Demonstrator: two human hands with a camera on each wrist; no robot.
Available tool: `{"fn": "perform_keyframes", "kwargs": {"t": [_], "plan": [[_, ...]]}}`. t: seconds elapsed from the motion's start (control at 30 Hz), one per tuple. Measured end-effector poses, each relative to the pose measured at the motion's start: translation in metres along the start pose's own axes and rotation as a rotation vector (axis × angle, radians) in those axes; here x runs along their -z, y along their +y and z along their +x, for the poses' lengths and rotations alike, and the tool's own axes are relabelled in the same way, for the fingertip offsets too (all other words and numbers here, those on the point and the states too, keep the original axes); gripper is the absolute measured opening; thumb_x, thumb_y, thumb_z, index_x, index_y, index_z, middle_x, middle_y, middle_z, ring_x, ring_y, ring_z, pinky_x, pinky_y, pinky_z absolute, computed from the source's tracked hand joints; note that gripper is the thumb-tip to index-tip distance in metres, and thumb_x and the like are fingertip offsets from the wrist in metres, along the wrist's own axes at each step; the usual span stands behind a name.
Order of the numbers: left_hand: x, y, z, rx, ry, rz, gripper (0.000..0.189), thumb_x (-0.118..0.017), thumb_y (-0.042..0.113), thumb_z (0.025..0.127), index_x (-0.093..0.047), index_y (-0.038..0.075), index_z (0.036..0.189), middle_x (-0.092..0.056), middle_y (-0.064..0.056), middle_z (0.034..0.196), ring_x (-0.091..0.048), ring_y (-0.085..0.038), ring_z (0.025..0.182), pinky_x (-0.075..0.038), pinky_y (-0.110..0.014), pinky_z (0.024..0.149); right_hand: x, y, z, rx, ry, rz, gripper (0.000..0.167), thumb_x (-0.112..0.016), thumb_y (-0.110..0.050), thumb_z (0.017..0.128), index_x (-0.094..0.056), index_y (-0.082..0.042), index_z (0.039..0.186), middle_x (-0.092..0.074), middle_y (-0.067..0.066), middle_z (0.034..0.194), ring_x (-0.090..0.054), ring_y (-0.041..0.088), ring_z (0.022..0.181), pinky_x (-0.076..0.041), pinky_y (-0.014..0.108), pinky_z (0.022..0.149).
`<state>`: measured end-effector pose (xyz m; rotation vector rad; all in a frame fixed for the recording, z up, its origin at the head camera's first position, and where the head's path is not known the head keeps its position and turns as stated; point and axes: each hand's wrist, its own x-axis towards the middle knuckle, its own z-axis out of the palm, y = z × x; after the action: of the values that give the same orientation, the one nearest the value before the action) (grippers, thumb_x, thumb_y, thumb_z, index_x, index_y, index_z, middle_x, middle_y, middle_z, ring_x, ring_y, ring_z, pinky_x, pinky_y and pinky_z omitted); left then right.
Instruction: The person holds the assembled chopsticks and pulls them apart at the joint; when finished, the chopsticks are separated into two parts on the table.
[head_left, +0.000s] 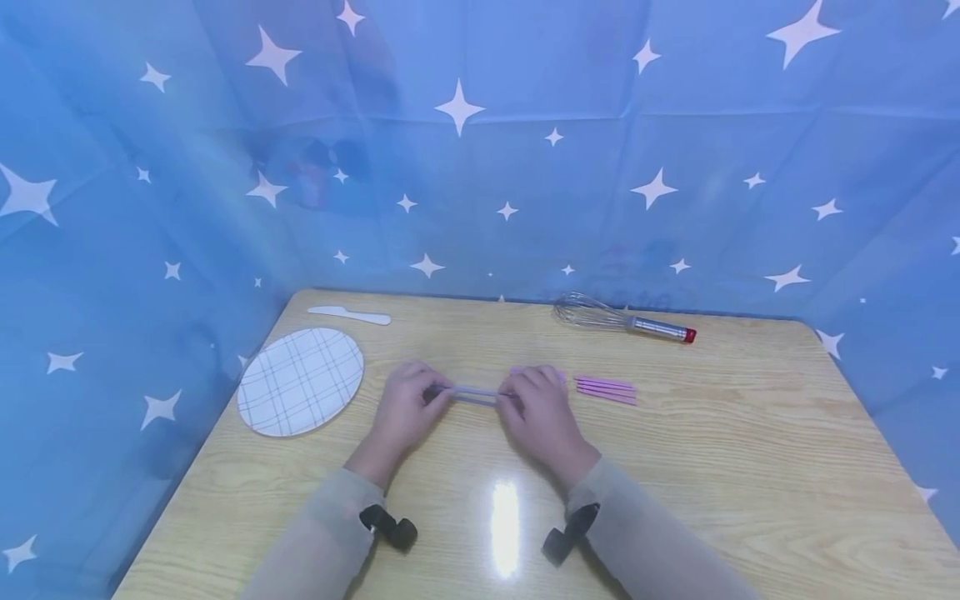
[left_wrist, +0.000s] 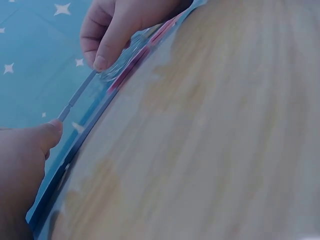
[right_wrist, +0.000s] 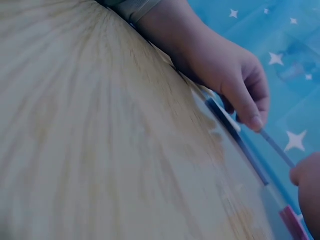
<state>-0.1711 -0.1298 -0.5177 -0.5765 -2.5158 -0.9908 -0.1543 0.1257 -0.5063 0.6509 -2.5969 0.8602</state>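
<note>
A thin grey-lilac stick (left_wrist: 80,92) stretches between both hands, raised off the wooden table. One end is pinched between thumb and fingers of my left hand (head_left: 408,408). My right hand (head_left: 542,417) pinches the other end in the same way. Below it on the tabletop lies a second, darker bluish stick (right_wrist: 240,137), roughly parallel to the held one. Just right of the right hand is a group of several pink-purple sticks (head_left: 606,390) lying side by side. More pink ones (left_wrist: 132,65) are partly hidden behind that hand.
To the left stands a round white plate (head_left: 300,382) with a grid pattern. Behind it lies a white knife (head_left: 349,315). A metal whisk (head_left: 622,321) with a red handle end rests near the back edge. Blue star-printed cloth (head_left: 495,167) hangs behind and beside the table.
</note>
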Motion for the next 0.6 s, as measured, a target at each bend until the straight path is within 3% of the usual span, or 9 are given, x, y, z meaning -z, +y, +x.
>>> {"fn": "perform_keyframes", "kwargs": {"t": [0.27, 0.6], "plan": [[-0.012, 0.014, 0.003, 0.029, -0.039, 0.011, 0.009, -0.086, 0.027, 0.092, -0.08, 0.021, 0.096, -0.067, 0.012, 0.094, -0.058, -0.013, 0.095, -0.049, -0.038, 0.09, 0.013, 0.007, -0.009, 0.018, 0.029, -0.04, 0.005, -0.075, -0.022, 0.098, -0.075, -0.017, 0.101, -0.072, -0.004, 0.105, -0.055, 0.023, 0.103, -0.04, 0.046, 0.097], [-0.024, 0.028, 0.007, 0.005, -0.052, 0.041, 0.009, -0.085, 0.028, 0.093, -0.08, 0.021, 0.096, -0.068, 0.01, 0.097, -0.06, -0.015, 0.1, -0.049, -0.04, 0.095, 0.026, 0.02, -0.019, 0.022, 0.034, -0.019, 0.005, -0.075, -0.021, 0.098, -0.074, -0.016, 0.099, -0.07, -0.005, 0.1, -0.055, 0.022, 0.1, -0.042, 0.044, 0.096]]}}
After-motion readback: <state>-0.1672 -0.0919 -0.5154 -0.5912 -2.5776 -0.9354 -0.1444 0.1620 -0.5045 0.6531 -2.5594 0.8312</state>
